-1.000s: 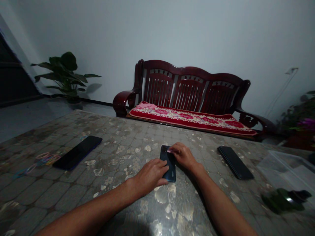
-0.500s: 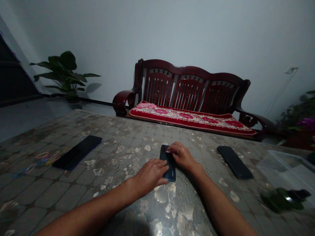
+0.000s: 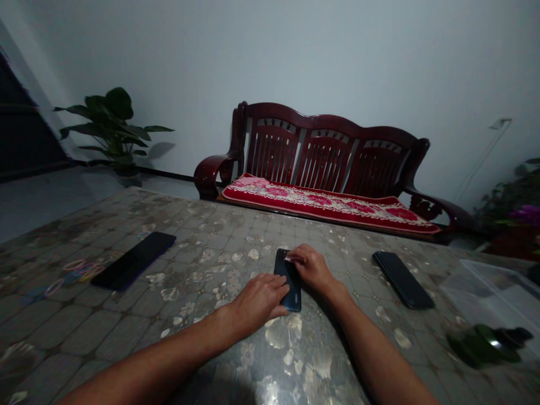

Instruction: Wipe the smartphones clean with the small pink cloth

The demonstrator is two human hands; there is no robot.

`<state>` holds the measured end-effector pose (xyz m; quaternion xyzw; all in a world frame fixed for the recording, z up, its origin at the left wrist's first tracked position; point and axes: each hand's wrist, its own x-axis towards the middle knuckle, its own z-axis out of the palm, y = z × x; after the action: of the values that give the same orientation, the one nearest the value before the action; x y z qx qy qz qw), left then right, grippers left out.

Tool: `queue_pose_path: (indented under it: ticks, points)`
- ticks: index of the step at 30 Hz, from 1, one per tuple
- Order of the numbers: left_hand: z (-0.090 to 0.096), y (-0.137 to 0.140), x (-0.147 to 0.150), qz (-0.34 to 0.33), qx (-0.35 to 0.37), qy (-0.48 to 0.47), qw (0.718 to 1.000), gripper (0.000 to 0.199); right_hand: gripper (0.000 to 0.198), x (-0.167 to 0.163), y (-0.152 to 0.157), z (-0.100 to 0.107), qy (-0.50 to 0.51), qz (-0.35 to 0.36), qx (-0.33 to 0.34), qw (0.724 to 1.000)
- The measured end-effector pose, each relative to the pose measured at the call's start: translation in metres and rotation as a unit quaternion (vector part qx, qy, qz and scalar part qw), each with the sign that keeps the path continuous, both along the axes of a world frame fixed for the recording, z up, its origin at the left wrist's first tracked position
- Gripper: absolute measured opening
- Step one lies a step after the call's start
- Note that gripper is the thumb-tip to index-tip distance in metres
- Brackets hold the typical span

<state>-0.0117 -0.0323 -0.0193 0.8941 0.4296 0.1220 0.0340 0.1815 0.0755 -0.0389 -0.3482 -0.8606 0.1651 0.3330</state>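
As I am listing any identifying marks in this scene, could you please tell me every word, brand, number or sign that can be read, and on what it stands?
No text can be read with certainty.
Phone under the left hand: small pale lettering near its lower right edge, too small to read.
Green bottle: blurred, no wording readable.

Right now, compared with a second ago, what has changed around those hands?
Nothing has clearly moved, been taken up or let go. The left hand still rests on the dark phone, and the right hand still pinches a small whitish piece near its camera end.
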Motion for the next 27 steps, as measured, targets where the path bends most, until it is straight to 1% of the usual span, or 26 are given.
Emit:
queue_pose_path:
  ticks: [2,3,5,7,9,11,14,16,20,22,24,25,27]
  points:
    - [0.002,0.001,-0.001,-0.010,-0.003,0.001,1.000,0.034,0.031,-0.001,0.002,0.000,-0.004,-0.031,0.012,0.999]
    - [0.003,0.002,-0.002,-0.016,-0.006,0.001,1.000,0.031,0.030,-0.001,0.002,0.000,-0.007,-0.036,0.016,0.999]
    - [0.006,0.003,-0.004,-0.029,-0.018,0.007,0.999,0.026,0.031,-0.003,0.000,0.001,-0.009,-0.022,0.016,1.000]
    - [0.009,0.002,-0.004,-0.032,-0.031,0.016,0.999,0.021,0.034,-0.006,-0.005,0.004,-0.008,0.007,-0.001,1.000]
    - [0.011,0.001,-0.003,-0.026,-0.038,0.021,0.999,0.020,0.034,-0.009,-0.009,0.007,-0.009,0.032,-0.023,0.999]
    - [0.011,-0.001,-0.001,-0.017,-0.038,0.024,0.999,0.021,0.032,-0.012,-0.010,0.010,-0.005,0.038,-0.031,0.999]
    - [0.010,-0.002,0.001,-0.011,-0.036,0.032,0.999,0.022,0.029,-0.015,-0.005,0.008,0.016,0.012,-0.006,1.000]
    - [0.007,-0.002,0.001,-0.011,-0.033,0.032,0.999,0.023,0.030,-0.016,0.000,0.005,0.023,0.009,0.008,1.000]
    - [0.003,-0.001,0.000,-0.010,-0.027,0.032,0.999,0.023,0.030,-0.017,0.000,0.000,0.003,0.055,0.016,0.998]
    - [0.004,-0.001,0.000,-0.010,-0.029,0.033,0.999,0.024,0.029,-0.018,-0.002,0.002,-0.007,0.086,0.005,0.996]
    - [0.006,-0.001,0.000,-0.011,-0.031,0.034,0.999,0.025,0.029,-0.018,-0.003,0.004,-0.014,0.107,-0.019,0.994]
    - [0.007,-0.002,0.001,-0.013,-0.032,0.035,0.999,0.025,0.030,-0.017,-0.003,0.005,-0.014,0.102,-0.029,0.994]
    - [0.008,-0.002,0.001,-0.016,-0.034,0.034,0.999,0.023,0.030,-0.017,-0.002,0.005,-0.005,0.065,-0.032,0.997]
